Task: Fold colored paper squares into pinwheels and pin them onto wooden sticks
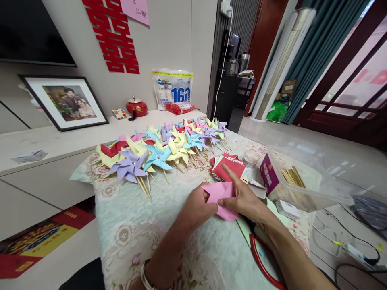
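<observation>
A pink sheet of paper [222,193] with cut edges is held between both hands above the table. My left hand [198,203] is closed on its left side, thumb pressed on the front. At its right side my right hand [242,197] pinches the paper with the thumb, the index finger stretched out upward. Just beyond lies a stack of coloured paper [231,169], red on top. Red-handled scissors [261,262] lie partly hidden under my right forearm. Several finished paper pinwheels [159,156] on sticks lie in rows at the far left of the table.
A clear plastic box [302,197] with wooden sticks [293,177] stands at the right, beside a small white box [288,208]. A round clear container [250,158] sits behind the paper stack. A floral tablecloth [127,213] covers the table; a white cabinet [54,151] runs behind it.
</observation>
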`<state>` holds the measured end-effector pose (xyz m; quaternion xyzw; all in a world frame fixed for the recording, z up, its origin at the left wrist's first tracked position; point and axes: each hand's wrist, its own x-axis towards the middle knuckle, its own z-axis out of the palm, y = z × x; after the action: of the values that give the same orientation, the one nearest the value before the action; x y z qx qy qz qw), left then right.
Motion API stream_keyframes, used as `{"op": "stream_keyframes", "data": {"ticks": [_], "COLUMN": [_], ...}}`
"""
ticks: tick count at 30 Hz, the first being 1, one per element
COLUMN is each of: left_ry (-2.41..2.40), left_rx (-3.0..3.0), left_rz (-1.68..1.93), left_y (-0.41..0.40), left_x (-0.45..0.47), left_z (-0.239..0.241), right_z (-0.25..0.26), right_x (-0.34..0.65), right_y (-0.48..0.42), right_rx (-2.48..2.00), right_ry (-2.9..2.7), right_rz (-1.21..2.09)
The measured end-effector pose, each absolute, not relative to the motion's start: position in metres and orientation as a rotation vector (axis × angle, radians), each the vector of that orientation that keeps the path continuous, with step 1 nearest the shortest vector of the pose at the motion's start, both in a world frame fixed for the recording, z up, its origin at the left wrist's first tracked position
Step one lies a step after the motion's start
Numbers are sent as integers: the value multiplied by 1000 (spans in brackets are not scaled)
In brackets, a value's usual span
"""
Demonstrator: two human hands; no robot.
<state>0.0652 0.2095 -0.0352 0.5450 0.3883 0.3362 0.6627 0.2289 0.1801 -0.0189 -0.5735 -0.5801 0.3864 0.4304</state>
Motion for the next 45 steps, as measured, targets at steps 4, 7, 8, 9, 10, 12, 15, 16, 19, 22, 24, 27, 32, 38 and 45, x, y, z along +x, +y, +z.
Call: {"op": "stream_keyframes", "data": {"ticks": [4, 7, 8, 9, 10, 12, 15, 16, 19, 22, 24, 27, 32, 38, 45], "left_ry": [880, 857, 853, 854, 858, 865, 872, 874, 857, 824, 809, 779, 763, 784, 795], "left_rx": [1207, 1172, 1161, 1145, 1123, 1070, 974, 944, 867, 815, 766, 716, 690, 677, 701], "left_rz": [776, 771, 768, 767, 776, 795, 842, 864, 931, 949, 983, 1060, 1121, 1135, 1121], "left_y": [209, 208, 208, 208, 208, 210, 212, 212, 211, 206, 203, 202, 203, 204, 205], "left_x": [66, 66, 66, 66, 67, 67, 67, 67, 67, 69, 72, 78, 83, 82, 79], "left_z": [-30, -27, -26, -26, -27, -29, -32, -32, -33, -32, -33, -36, -39, -41, -41], "right_z": [-22, -25, -25, -25, -24, -23, -22, -22, -23, -24, -23, -23, -22, -17, -17], "right_x": [231, 232, 232, 232, 231, 229, 226, 226, 224, 221, 217, 210, 204, 201, 198], "right_y": [181, 181, 181, 181, 181, 181, 182, 183, 185, 186, 186, 185, 182, 180, 180], "right_rx": [-1423, -1408, -1405, -1404, -1402, -1394, -1353, -1326, -1247, -1200, -1183, -1163, -1148, -1127, -1036], "right_ry": [-1475, -1494, -1486, -1468, -1442, -1368, -1224, -1173, -1035, -927, -878, -838, -831, -797, -722], "right_rz": [903, 894, 906, 927, 956, 1032, 1127, 1133, 1080, 1025, 1009, 1002, 1051, 1102, 1212]}}
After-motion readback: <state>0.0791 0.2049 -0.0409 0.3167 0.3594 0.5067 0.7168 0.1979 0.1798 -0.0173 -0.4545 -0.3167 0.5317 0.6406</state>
